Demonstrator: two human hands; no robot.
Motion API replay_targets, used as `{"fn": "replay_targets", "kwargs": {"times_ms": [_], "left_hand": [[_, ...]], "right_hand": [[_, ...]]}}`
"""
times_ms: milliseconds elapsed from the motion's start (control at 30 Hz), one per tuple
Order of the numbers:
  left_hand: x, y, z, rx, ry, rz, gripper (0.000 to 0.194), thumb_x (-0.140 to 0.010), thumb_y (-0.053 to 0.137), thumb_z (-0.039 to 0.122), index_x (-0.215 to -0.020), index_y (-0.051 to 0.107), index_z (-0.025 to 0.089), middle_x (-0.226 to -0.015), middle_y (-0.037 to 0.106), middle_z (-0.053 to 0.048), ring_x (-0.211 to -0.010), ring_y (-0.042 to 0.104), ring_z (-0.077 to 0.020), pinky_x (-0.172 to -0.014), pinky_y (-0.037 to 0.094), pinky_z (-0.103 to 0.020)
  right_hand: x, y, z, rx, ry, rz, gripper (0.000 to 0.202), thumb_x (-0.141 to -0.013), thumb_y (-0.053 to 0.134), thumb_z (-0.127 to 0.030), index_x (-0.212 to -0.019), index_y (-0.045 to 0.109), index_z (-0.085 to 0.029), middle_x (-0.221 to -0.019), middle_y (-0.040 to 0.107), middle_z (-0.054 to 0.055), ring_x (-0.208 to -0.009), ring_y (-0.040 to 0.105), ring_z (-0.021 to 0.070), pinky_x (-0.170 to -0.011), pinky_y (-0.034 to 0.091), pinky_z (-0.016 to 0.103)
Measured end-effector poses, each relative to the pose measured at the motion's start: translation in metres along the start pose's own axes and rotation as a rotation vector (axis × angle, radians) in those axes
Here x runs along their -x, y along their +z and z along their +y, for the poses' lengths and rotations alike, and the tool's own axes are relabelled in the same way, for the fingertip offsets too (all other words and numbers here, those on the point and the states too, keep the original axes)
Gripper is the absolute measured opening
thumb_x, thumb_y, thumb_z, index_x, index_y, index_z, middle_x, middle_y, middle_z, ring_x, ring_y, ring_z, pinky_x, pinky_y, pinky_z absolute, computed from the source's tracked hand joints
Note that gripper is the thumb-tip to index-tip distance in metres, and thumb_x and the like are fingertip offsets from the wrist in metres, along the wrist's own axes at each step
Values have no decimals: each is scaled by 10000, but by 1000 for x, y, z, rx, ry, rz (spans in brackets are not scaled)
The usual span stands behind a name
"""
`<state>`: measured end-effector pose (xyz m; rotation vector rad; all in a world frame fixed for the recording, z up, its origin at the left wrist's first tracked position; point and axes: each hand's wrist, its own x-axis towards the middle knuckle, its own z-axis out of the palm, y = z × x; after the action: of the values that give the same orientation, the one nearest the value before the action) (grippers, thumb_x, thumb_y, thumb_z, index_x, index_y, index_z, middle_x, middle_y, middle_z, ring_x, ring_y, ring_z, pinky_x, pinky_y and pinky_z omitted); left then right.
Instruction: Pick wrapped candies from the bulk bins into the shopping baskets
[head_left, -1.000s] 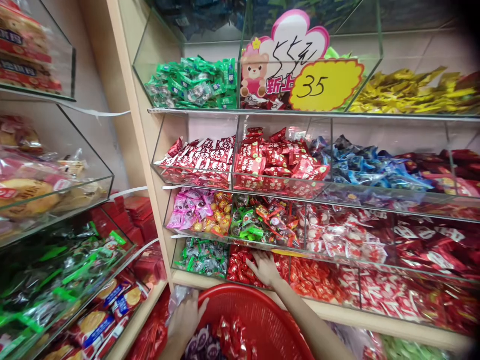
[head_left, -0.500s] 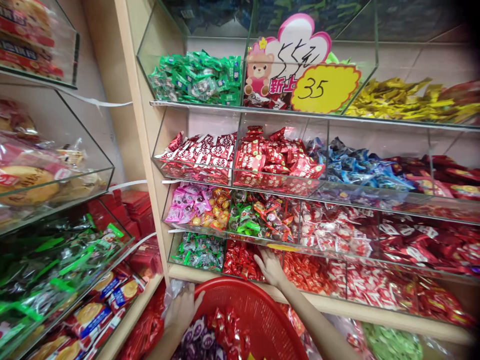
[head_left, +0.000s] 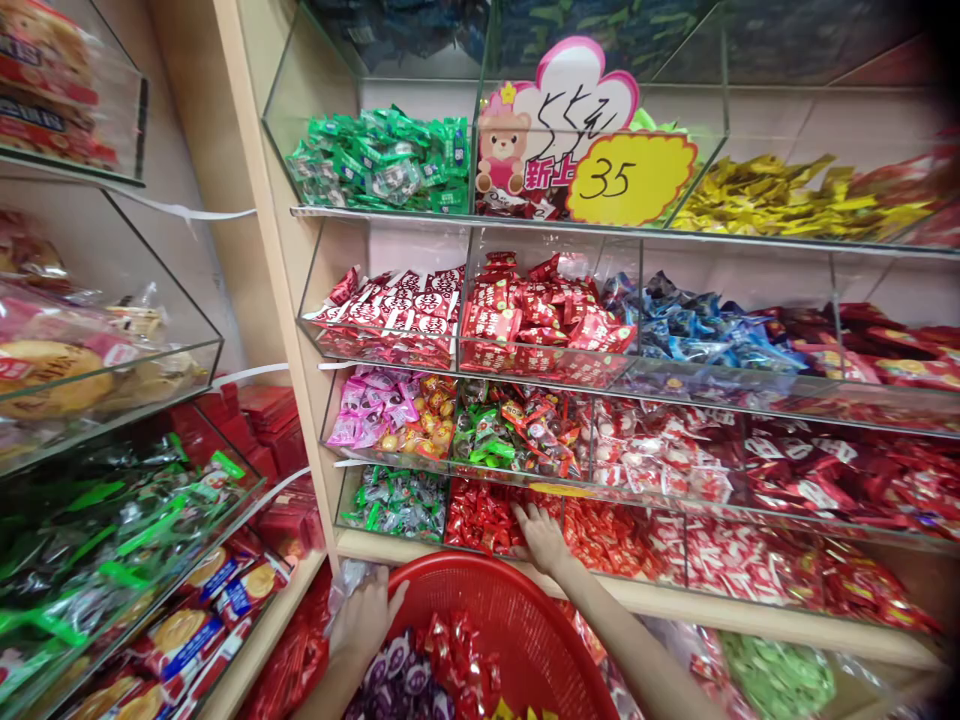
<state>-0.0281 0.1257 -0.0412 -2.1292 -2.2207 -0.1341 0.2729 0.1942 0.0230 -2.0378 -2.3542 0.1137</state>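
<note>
My left hand (head_left: 364, 618) rests at the left rim of a red plastic basket (head_left: 525, 610), thumb apart from the fingers, beside some clear plastic. Inside the basket lie purple-wrapped candies (head_left: 405, 680), red-wrapped candies (head_left: 465, 665) and a few yellow ones at the bottom edge. My right hand (head_left: 541, 538) reaches over the basket into the lowest shelf bin, its fingers spread and bent over red-wrapped candies (head_left: 480, 515). No candy shows in its grasp; the undersides of the fingers are hidden.
Glass-fronted shelves (head_left: 525, 365) hold bins of candies in many colours. Price signs (head_left: 634, 178) stand on the upper shelf. At left, another rack carries green-wrapped sweets (head_left: 135, 510) and packaged biscuits (head_left: 176, 640). Below the lowest ledge at right is a bag of green items (head_left: 780, 675).
The fingers of my right hand have bent more over the red candies. My left hand stays at the basket rim. The view has shifted slightly, with the upper shelves now farther left.
</note>
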Motion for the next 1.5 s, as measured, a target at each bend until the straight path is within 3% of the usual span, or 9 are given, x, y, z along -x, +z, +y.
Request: {"fn": "replay_targets", "kwargs": {"times_ms": [200,400,600,733,967,1133,1267,1400,1500], "left_hand": [[0,-2,1,14,-17,-25,533,-853,167,486,-1061,503,129,-844,645,-143,-726,638,-245,-613,462,-332],[1,-3,1,11,-17,-17,532,-853,167,482,-1066,502,128,-844,645,-145,-728,636,-248,-613,460,-339],[1,-3,1,25,-28,-29,539,-851,171,488,-1075,503,128,-858,640,-152,-751,634,-243,-635,459,-340],[1,-3,0,23,-23,-32,545,-853,153,484,-1074,500,127,-838,640,-146,-748,633,-258,-614,456,-339],[1,-5,1,44,-31,-48,544,-849,159,497,-1059,497,126,-889,633,-146,-769,629,-240,-633,450,-320],[1,-7,2,29,-24,-50,532,-851,162,495,-1040,504,133,-867,640,-145,-757,632,-244,-627,454,-325],[3,-12,3,26,-17,-61,541,-848,156,508,-1044,497,135,-841,643,-145,-753,633,-243,-619,455,-321],[4,-15,3,25,-17,-83,549,-843,160,517,-1030,501,129,-845,642,-153,-767,632,-247,-625,456,-325],[5,-15,3,9,-10,-73,536,-846,165,510,-1026,505,137,-841,646,-149,-750,635,-248,-637,458,-347]], "right_hand": [[-1,-2,-2,-18,-28,1,723,-704,604,-306,-1338,275,-200,-1320,371,167,-1177,377,289,-909,325,399],[0,-11,-2,-29,-104,59,386,-782,471,-211,-1167,462,-225,-1176,512,105,-1070,478,233,-831,377,323],[1,-9,-11,24,-60,72,369,-781,455,-159,-1146,471,-214,-1114,540,116,-1072,466,241,-805,386,319],[2,-8,-6,-17,-102,89,248,-808,405,-158,-1007,544,-211,-1048,565,96,-1002,504,204,-768,391,267],[4,-11,6,-244,-118,289,252,-850,359,-244,-1016,546,-205,-1033,571,89,-967,518,180,-810,375,251],[16,-27,-12,-614,-109,435,276,-843,390,-363,-951,559,-173,-889,608,79,-835,547,183,-775,391,261],[45,-13,-51,-1018,-157,211,318,-801,440,-474,-806,553,-177,-688,576,3,-641,513,130,-603,403,221],[73,34,-86,-1223,-123,-158,336,-720,537,-510,-681,525,-176,-553,507,-46,-490,448,89,-464,347,202],[80,69,-102,-1266,30,-356,327,-681,576,-491,-644,509,-173,-480,471,-62,-402,411,74,-398,313,200]]}}
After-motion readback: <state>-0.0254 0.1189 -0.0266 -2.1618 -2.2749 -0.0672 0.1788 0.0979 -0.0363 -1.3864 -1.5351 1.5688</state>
